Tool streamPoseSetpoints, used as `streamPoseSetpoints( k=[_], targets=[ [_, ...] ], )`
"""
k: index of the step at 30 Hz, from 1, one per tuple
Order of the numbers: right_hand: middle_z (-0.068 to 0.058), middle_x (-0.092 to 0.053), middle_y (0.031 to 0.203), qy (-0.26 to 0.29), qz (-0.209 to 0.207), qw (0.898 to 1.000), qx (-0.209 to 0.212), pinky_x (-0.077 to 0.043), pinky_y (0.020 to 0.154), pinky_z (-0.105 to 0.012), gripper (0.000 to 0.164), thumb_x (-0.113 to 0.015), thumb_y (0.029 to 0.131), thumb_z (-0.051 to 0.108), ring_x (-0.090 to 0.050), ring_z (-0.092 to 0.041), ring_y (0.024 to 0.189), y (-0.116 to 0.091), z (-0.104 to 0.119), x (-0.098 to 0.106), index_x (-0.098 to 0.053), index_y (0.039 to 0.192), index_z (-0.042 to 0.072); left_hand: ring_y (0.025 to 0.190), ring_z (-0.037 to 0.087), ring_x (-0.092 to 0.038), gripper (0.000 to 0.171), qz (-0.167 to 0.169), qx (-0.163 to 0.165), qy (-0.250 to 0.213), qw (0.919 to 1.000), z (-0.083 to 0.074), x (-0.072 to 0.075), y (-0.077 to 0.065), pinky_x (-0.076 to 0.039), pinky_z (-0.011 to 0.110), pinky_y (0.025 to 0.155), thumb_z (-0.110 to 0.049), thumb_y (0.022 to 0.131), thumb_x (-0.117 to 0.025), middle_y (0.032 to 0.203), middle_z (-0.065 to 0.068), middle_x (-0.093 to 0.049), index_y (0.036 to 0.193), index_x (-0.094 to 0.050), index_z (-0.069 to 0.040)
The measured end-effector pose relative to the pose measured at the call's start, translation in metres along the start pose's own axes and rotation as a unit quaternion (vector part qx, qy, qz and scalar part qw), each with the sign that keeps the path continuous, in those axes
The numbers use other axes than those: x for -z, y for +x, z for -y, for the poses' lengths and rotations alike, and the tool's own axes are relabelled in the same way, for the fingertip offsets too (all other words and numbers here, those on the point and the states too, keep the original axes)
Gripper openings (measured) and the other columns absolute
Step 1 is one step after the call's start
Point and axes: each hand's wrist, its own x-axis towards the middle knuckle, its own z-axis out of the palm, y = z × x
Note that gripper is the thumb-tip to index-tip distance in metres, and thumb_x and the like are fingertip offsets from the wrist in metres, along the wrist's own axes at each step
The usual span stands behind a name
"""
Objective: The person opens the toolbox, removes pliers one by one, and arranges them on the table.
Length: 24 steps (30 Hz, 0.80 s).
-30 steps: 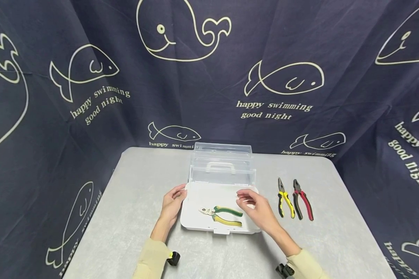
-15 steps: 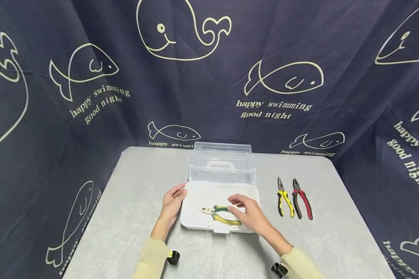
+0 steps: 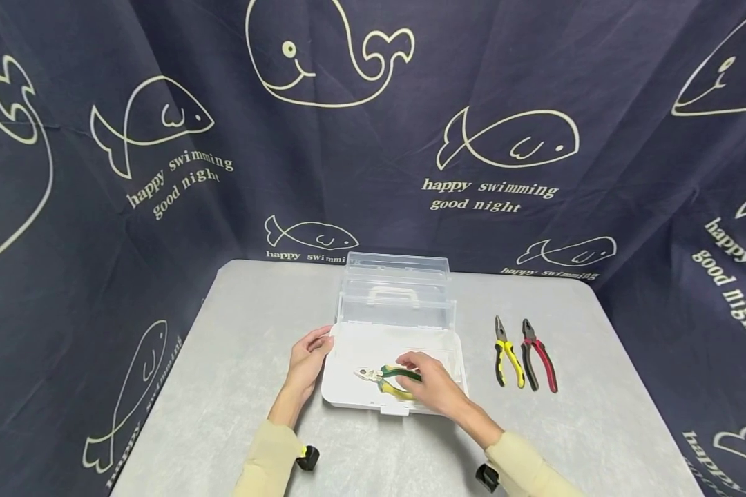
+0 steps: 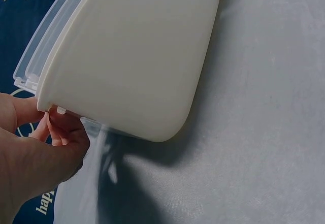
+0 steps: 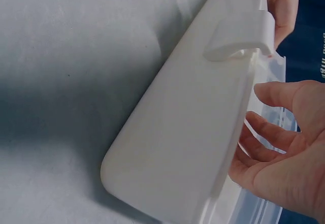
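Note:
A white toolbox (image 3: pixel 354 345) stands mid-table with its clear lid (image 3: pixel 395 314) folded back. Inside lie combination pliers (image 3: pixel 369 375) with one green and one yellow handle, heads to the left. My left hand (image 3: pixel 307 362) pinches the box's left rim; in the left wrist view that hand (image 4: pixel 43 153) grips the edge near the lid hinge. My right hand (image 3: pixel 433 384) is over the pliers' handles, thumb and forefinger spread on either side of the green one. In the right wrist view my right hand (image 5: pixel 289 148) reaches past the front wall, which hides the pliers.
To the right on the grey table (image 3: pixel 236 324) lie needle-nose pliers (image 3: pixel 508 362) with yellow-black handles, beside pliers (image 3: pixel 537 359) with red-black handles. A latch (image 3: pixel 394 411) juts from the box's front. A dark patterned curtain (image 3: pixel 373 159) surrounds the table.
My right hand has moved left and down, from above the box's right side to the pliers' handles. My left hand keeps its grip on the rim, and the pliers lie as before.

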Motion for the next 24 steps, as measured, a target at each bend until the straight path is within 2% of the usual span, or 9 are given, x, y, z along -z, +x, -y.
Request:
streamPoseSetpoints(
  k=[4, 6, 11, 18, 20, 24],
  targets=[
    [-0.021, -0.069, 0.111, -0.007, 0.009, 1.0, -0.011, -0.053, 0.091, -0.052, 0.028, -0.073, 0.091, 0.004, -0.066, -0.04, 0.103, 0.003, -0.001, -0.005, -0.067, 0.116, -0.006, 0.093, 0.01, -0.058, 0.035, 0.002, -0.006, 0.008, 0.9999, -0.016, -0.001, -0.012, -0.048, 0.019, 0.078, -0.001, 0.098, -0.064, 0.102, 0.006, -0.067, 0.132, -0.063, 0.008],
    [-0.021, -0.069, 0.11, -0.017, 0.01, 1.0, -0.013, -0.053, 0.09, -0.051, 0.029, -0.074, 0.089, 0.004, -0.066, -0.039, 0.103, 0.004, -0.002, -0.007, -0.067, 0.116, -0.006, 0.094, 0.01, -0.059, 0.035, 0.002, -0.004, 0.012, 0.9999, -0.018, -0.002, -0.013, -0.049, 0.02, 0.079, -0.001, 0.099, -0.064, 0.103, 0.007, -0.067, 0.132, -0.062, 0.008],
    [-0.022, -0.068, 0.11, -0.042, 0.015, 0.999, -0.007, -0.051, 0.092, -0.052, 0.031, -0.076, 0.087, 0.002, -0.065, -0.039, 0.104, 0.006, -0.004, -0.013, -0.067, 0.115, -0.007, 0.094, 0.008, -0.059, 0.036, 0.001, 0.001, 0.003, 1.0, 0.001, 0.0, 0.0, -0.049, 0.02, 0.08, -0.005, 0.099, -0.066, 0.105, 0.004, -0.067, 0.134, -0.063, 0.004],
    [-0.022, -0.067, 0.11, -0.052, 0.019, 0.998, -0.017, -0.048, 0.095, -0.056, 0.036, -0.077, 0.084, 0.0, -0.063, -0.04, 0.106, 0.008, -0.005, -0.018, -0.066, 0.117, -0.007, 0.095, 0.011, -0.06, 0.035, -0.005, -0.004, 0.004, 1.0, -0.003, -0.002, -0.003, -0.049, 0.021, 0.08, -0.005, 0.099, -0.066, 0.104, 0.007, -0.068, 0.133, -0.064, 0.004],
    [-0.022, -0.067, 0.11, -0.053, 0.022, 0.998, -0.022, -0.048, 0.095, -0.056, 0.037, -0.078, 0.083, 0.0, -0.062, -0.04, 0.106, 0.008, -0.005, -0.02, -0.065, 0.117, -0.008, 0.094, 0.01, -0.06, 0.035, -0.007, -0.006, -0.001, 1.0, 0.006, -0.001, 0.002, -0.048, 0.02, 0.08, -0.007, 0.099, -0.067, 0.103, 0.006, -0.068, 0.133, -0.065, 0.002],
    [-0.022, -0.066, 0.109, -0.056, 0.025, 0.998, -0.02, -0.049, 0.093, -0.056, 0.039, -0.079, 0.081, -0.001, -0.062, -0.039, 0.104, 0.011, -0.007, -0.022, -0.065, 0.117, -0.008, 0.095, 0.009, -0.06, 0.036, -0.005, -0.006, 0.001, 1.0, 0.006, 0.0, 0.001, -0.048, 0.02, 0.081, -0.008, 0.099, -0.067, 0.105, 0.006, -0.069, 0.134, -0.064, 0.001]
  ],
)
